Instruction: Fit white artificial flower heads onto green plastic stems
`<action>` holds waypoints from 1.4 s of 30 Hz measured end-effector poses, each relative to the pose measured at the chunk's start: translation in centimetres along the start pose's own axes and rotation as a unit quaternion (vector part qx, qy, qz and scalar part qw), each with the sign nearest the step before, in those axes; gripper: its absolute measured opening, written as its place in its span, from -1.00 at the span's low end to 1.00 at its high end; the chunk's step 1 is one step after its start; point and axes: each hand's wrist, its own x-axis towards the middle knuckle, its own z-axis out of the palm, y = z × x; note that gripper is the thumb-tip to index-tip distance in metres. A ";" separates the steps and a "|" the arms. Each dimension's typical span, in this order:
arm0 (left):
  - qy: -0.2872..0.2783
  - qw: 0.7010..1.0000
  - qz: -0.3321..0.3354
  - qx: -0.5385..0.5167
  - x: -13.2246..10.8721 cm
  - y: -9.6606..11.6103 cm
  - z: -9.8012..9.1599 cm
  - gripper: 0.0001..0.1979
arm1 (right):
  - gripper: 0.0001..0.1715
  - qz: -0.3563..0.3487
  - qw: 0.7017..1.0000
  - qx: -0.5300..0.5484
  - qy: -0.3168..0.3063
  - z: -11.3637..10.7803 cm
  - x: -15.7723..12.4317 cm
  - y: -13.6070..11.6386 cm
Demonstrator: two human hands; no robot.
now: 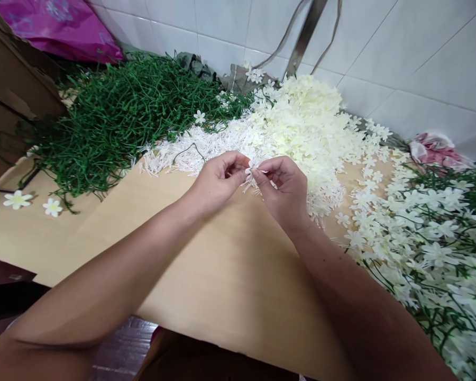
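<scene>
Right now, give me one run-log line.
left hand: holding white flower | right hand: holding same flower | green stems: heaped left

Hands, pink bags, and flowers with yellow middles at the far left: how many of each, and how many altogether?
Hands: 2, the left hand and the right hand
Pink bag: 1
Flowers with yellow middles, far left: 2, the outer flower and the inner flower
Total: 5
</scene>
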 end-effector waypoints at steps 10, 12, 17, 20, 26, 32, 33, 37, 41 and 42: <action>0.026 0.998 -0.041 -0.037 0.2 0.0 -0.2 -0.83 | -0.90 -0.009 1.000 -0.019 0.001 0.2 -0.1 0.0; 0.028 0.995 -0.058 -0.080 0.2 0.0 -0.3 -0.79 | -0.89 -0.016 1.000 -0.021 0.003 0.3 -0.1 0.0; -0.004 0.976 -0.109 -0.189 0.2 -0.3 -0.5 -0.68 | -0.87 -0.037 0.999 -0.014 -0.001 0.2 -0.1 0.0; -0.023 0.973 -0.117 -0.200 0.3 -0.4 -0.5 -0.64 | -0.87 -0.021 0.999 0.012 -0.023 0.0 0.1 -0.1; -0.013 0.981 -0.110 -0.157 0.4 -0.2 -0.3 -0.67 | -0.69 0.076 0.989 0.101 -0.075 -0.1 0.6 -0.3; -0.037 0.990 -0.075 -0.111 0.3 -0.2 -0.1 -0.73 | -0.63 0.087 0.986 0.111 -0.093 -0.1 0.4 -0.1; -0.040 0.991 -0.070 -0.110 0.3 -0.2 -0.1 -0.74 | -0.64 0.084 0.987 0.105 -0.088 -0.1 0.4 -0.1; -0.042 0.987 -0.075 -0.134 0.1 -0.4 0.0 -0.83 | -0.65 0.078 0.985 0.117 -0.104 -0.4 0.5 -0.8; -0.056 0.980 -0.096 -0.165 0.0 -0.3 -0.1 -0.90 | -0.62 0.078 0.978 0.152 -0.121 -0.7 0.8 -1.5; -0.059 0.979 -0.103 -0.167 -0.1 -0.2 -0.1 -0.91 | -0.60 0.085 0.978 0.149 -0.120 -0.7 0.8 -1.5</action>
